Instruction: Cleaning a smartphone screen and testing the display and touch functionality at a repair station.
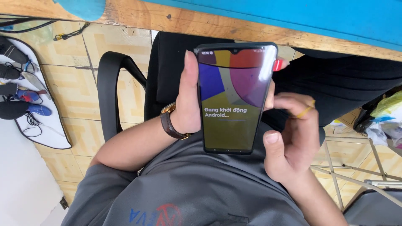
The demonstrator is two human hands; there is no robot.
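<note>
Black smartphone (232,98), lit multicoloured screen, gripped upright in left hand (188,100); right hand (289,134) loosely curled, seemingly empty

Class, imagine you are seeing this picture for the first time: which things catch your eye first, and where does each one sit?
The lit phone in the middle of the view stands out first, its screen full of bright coloured shapes. The left hand grips its left edge, with a brown-strapped watch on the wrist, while the right hand sits at its right side, with a yellow rubber band over the fingers. Along the top runs a worn wooden table edge with a blue surface.
</note>
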